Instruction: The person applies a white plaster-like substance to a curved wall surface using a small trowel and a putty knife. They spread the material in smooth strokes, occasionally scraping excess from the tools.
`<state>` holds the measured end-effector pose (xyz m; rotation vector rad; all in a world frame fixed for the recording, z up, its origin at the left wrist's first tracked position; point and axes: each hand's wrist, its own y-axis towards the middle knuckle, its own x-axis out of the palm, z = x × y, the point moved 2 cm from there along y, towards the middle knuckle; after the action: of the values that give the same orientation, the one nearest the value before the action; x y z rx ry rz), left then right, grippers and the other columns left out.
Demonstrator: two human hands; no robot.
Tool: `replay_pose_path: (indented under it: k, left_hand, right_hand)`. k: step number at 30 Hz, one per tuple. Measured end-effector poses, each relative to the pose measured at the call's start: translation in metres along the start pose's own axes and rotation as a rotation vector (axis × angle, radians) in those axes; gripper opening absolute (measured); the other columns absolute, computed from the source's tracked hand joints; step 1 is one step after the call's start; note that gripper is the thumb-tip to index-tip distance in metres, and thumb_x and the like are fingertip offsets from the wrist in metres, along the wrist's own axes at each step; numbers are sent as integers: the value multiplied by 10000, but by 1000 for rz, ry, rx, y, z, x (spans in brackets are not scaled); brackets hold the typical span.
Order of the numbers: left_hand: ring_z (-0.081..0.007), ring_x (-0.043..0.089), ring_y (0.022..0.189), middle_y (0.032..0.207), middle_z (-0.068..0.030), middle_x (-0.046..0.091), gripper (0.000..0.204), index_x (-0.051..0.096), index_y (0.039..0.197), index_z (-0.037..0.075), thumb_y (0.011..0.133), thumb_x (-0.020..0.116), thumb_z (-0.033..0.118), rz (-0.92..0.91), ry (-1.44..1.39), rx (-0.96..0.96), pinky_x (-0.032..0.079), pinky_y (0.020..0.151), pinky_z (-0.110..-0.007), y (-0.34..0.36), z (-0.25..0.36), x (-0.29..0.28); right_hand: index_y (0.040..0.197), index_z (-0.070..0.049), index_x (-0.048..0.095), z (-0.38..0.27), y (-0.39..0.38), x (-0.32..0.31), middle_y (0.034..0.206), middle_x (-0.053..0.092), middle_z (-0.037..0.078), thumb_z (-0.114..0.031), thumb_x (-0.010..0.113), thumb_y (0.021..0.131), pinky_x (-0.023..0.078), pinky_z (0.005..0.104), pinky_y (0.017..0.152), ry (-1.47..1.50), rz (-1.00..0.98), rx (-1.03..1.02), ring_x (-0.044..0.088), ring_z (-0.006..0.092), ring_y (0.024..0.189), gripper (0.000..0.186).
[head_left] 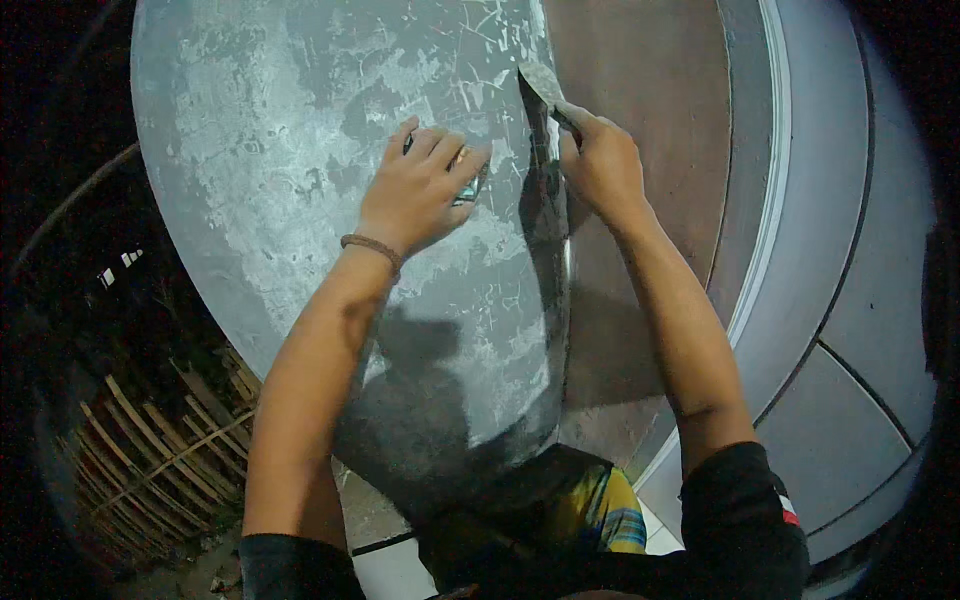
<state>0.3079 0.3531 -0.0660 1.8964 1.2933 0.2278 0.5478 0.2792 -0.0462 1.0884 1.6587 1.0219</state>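
My left hand [425,185] rests high on the grey, patchy plastered surface [260,150], its curled fingers over a small object with teal and tan bits that I cannot make out. My right hand [605,170] grips a metal scraper [540,82] by its handle. The blade's tip is at the surface's straight right edge, beside a brown panel [660,90], and casts a long dark shadow downward.
A pale frame strip [768,200] borders the brown panel, with grey panels [840,420] farther right. A fence of wooden slats [165,450] stands in the dark lower left. White floor tiles [380,570] and patterned yellow clothing [600,505] show below my arms.
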Motion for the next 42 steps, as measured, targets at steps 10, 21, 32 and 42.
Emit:
replay_pose_path:
  k: [10, 21, 32, 42]
  left_hand:
    - [-264, 591, 1302, 1336, -43, 636, 749, 608, 1477, 262, 776, 851, 365, -2, 23, 6, 375, 1233, -543, 5, -2, 2]
    - [-254, 595, 1283, 1317, -29, 635, 721, 616, 1454, 252, 781, 848, 367, 16, 20, 19, 380, 1221, -543, 4, -3, 3]
    - [-258, 586, 1305, 1312, -27, 633, 750, 606, 1481, 265, 782, 855, 374, 0, 17, 12, 368, 1228, -543, 5, -3, 1]
    - [-269, 584, 1296, 1318, -38, 630, 777, 605, 1481, 267, 752, 860, 359, 16, 14, 14, 375, 1227, -542, 4, -3, 2]
  right_hand:
    - [1334, -95, 744, 9, -21, 3, 1199, 743, 259, -158, 632, 937, 560, 503, 972, 16, -24, 2, 709, 458, 1108, 417]
    - [1332, -131, 746, 7, -24, 4, 1153, 747, 240, -156, 638, 947, 565, 513, 930, -43, -76, 4, 716, 442, 1061, 401]
    - [1322, -163, 753, 12, -14, 12, 1038, 744, 232, -231, 672, 951, 577, 550, 889, -11, 29, -78, 719, 452, 970, 385]
    - [1322, -127, 752, 3, -12, 7, 1113, 744, 260, -124, 625, 932, 561, 528, 905, 46, 44, -77, 717, 454, 1038, 411]
